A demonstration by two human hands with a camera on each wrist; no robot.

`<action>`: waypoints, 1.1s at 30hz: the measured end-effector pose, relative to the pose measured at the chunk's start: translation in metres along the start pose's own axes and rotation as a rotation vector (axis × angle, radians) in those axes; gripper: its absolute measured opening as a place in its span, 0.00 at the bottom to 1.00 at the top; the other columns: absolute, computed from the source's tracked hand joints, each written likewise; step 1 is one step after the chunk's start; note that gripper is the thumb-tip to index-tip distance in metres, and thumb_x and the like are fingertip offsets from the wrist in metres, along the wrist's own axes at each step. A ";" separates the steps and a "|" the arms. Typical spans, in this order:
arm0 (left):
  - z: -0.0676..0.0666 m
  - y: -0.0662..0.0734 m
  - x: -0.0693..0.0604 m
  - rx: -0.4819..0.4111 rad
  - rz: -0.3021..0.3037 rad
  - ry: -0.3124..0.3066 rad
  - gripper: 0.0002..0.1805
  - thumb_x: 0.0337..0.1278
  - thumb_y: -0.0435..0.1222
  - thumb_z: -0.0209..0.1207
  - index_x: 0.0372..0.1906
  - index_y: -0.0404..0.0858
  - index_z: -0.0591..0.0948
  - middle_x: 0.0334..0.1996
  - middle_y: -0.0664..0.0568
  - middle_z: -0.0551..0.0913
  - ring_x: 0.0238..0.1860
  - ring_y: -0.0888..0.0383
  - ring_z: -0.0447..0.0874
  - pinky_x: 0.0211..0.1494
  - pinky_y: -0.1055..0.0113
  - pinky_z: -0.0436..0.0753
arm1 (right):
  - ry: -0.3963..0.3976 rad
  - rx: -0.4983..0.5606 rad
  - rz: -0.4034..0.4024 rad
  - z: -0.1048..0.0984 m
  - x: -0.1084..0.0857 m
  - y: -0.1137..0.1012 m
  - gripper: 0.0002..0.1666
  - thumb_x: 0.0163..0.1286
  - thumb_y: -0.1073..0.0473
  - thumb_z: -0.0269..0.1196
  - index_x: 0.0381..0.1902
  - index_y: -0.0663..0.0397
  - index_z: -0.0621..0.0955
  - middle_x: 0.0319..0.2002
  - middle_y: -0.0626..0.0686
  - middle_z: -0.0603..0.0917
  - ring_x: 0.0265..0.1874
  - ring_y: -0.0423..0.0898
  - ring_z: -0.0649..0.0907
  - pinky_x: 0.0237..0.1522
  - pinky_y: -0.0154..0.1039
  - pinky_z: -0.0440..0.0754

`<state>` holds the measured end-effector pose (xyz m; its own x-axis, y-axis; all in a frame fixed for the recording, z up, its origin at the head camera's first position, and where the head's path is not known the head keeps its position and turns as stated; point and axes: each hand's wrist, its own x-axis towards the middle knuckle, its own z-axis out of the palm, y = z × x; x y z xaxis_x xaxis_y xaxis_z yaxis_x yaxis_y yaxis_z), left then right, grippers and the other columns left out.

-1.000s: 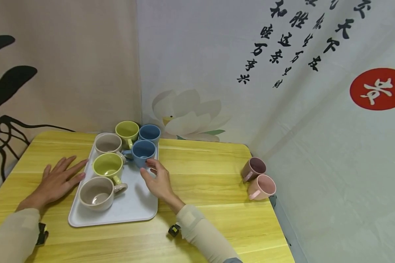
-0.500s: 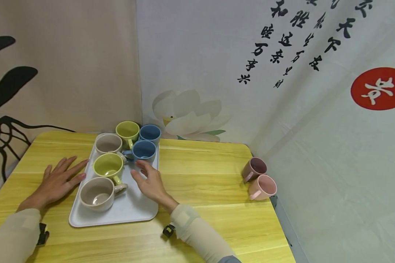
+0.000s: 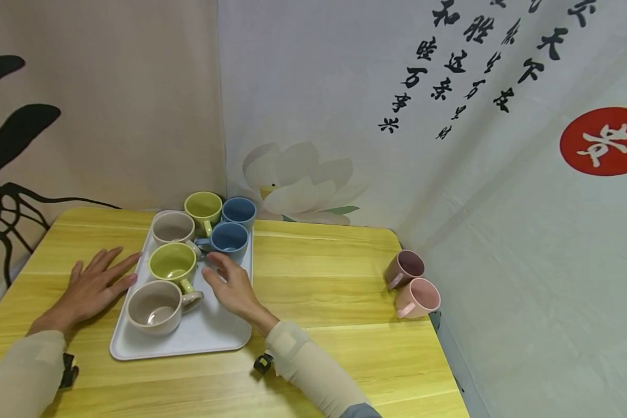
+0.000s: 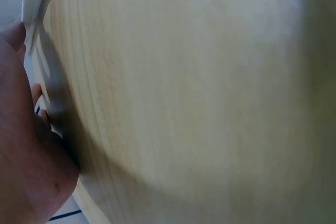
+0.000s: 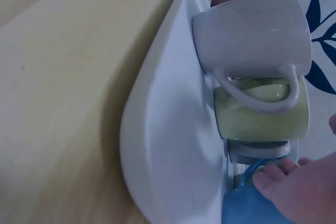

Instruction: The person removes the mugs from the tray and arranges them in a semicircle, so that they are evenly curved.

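Observation:
A white tray (image 3: pixel 219 334) holds several mugs. My left hand (image 3: pixel 90 288) lies flat on the table with spread fingers, its fingertips at the tray's left edge; the left wrist view shows part of this hand (image 4: pixel 31 150) by the rim. Over the tray, my right hand (image 3: pixel 235 290) is just in front of the nearer blue mug (image 3: pixel 230 239), fingers loosely bent and around nothing. In the right wrist view its fingertips (image 5: pixel 268 178) overlap the blue mug (image 5: pixel 247 205); contact is unclear. Left of it stand a yellow-green mug (image 3: pixel 171 266) and a beige mug (image 3: pixel 154 310).
At the tray's far end are another beige mug (image 3: pixel 171 229), a yellow-green mug (image 3: pixel 202 206) and a second blue mug (image 3: pixel 239 210). A dark maroon mug (image 3: pixel 403 270) and a pink mug (image 3: pixel 418 297) stand near the right edge of the wooden table (image 3: pixel 319 278).
My right hand has come away from the right side of the nearer blue mug, shifting left along its front. The left hand and the mugs stay put.

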<state>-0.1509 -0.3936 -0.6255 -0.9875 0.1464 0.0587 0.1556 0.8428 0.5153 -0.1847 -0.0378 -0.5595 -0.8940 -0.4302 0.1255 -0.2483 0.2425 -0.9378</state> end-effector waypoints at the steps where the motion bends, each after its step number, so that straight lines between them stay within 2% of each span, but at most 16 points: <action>1: 0.000 0.000 0.000 -0.001 0.002 0.004 0.36 0.92 0.53 0.49 0.93 0.50 0.59 0.91 0.24 0.49 0.91 0.17 0.36 0.84 0.15 0.23 | -0.002 0.001 -0.002 0.000 0.000 0.000 0.27 0.88 0.52 0.62 0.75 0.62 0.81 0.72 0.60 0.88 0.73 0.54 0.88 0.77 0.37 0.84; 4: 0.000 0.000 0.000 -0.001 0.003 0.006 0.36 0.92 0.53 0.49 0.93 0.50 0.59 0.91 0.24 0.49 0.91 0.18 0.36 0.85 0.16 0.22 | -0.033 -0.013 0.004 -0.002 -0.002 -0.002 0.19 0.86 0.54 0.66 0.64 0.61 0.88 0.61 0.60 0.93 0.58 0.38 0.92 0.66 0.28 0.87; 6: 0.000 0.000 0.000 0.002 0.001 0.005 0.36 0.92 0.53 0.49 0.93 0.49 0.59 0.91 0.24 0.49 0.91 0.18 0.36 0.85 0.16 0.22 | -0.078 -0.022 0.000 -0.003 -0.003 -0.002 0.15 0.84 0.56 0.68 0.57 0.61 0.90 0.53 0.60 0.95 0.48 0.27 0.90 0.58 0.23 0.86; 8: 0.000 0.000 0.000 0.006 -0.004 0.001 0.36 0.92 0.53 0.48 0.93 0.48 0.59 0.91 0.23 0.49 0.91 0.18 0.35 0.85 0.16 0.23 | -0.139 -0.031 -0.013 -0.004 -0.004 -0.002 0.12 0.83 0.58 0.69 0.53 0.62 0.91 0.49 0.61 0.96 0.42 0.22 0.85 0.55 0.22 0.86; 12: -0.001 0.002 0.000 0.017 -0.011 -0.004 0.36 0.92 0.53 0.47 0.93 0.47 0.59 0.90 0.23 0.48 0.91 0.17 0.35 0.84 0.15 0.24 | -0.234 -0.020 -0.044 -0.005 -0.007 -0.001 0.09 0.80 0.62 0.71 0.50 0.63 0.91 0.47 0.61 0.95 0.41 0.21 0.84 0.57 0.25 0.89; 20: 0.000 0.001 0.000 0.007 -0.011 -0.011 0.36 0.92 0.54 0.47 0.93 0.49 0.58 0.91 0.24 0.48 0.91 0.17 0.34 0.85 0.16 0.22 | -0.289 -0.066 -0.069 -0.006 -0.008 0.001 0.09 0.75 0.65 0.75 0.50 0.60 0.90 0.46 0.56 0.92 0.42 0.24 0.84 0.60 0.31 0.92; 25: 0.002 -0.002 0.001 -0.001 -0.002 -0.002 0.36 0.92 0.54 0.48 0.93 0.49 0.59 0.91 0.24 0.48 0.91 0.18 0.34 0.85 0.16 0.21 | -0.322 -0.133 -0.088 -0.008 -0.009 0.001 0.11 0.72 0.65 0.78 0.49 0.59 0.91 0.44 0.55 0.93 0.39 0.24 0.85 0.55 0.27 0.91; 33: 0.002 -0.003 0.002 -0.001 0.005 0.007 0.36 0.92 0.54 0.49 0.93 0.49 0.60 0.91 0.24 0.48 0.91 0.18 0.34 0.85 0.16 0.21 | -0.392 -0.148 -0.068 -0.009 -0.010 0.000 0.10 0.74 0.63 0.78 0.50 0.58 0.92 0.45 0.56 0.96 0.37 0.23 0.86 0.51 0.24 0.90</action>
<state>-0.1528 -0.3947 -0.6289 -0.9869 0.1467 0.0674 0.1603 0.8417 0.5156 -0.1794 -0.0259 -0.5574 -0.6713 -0.7407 0.0265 -0.3785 0.3118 -0.8715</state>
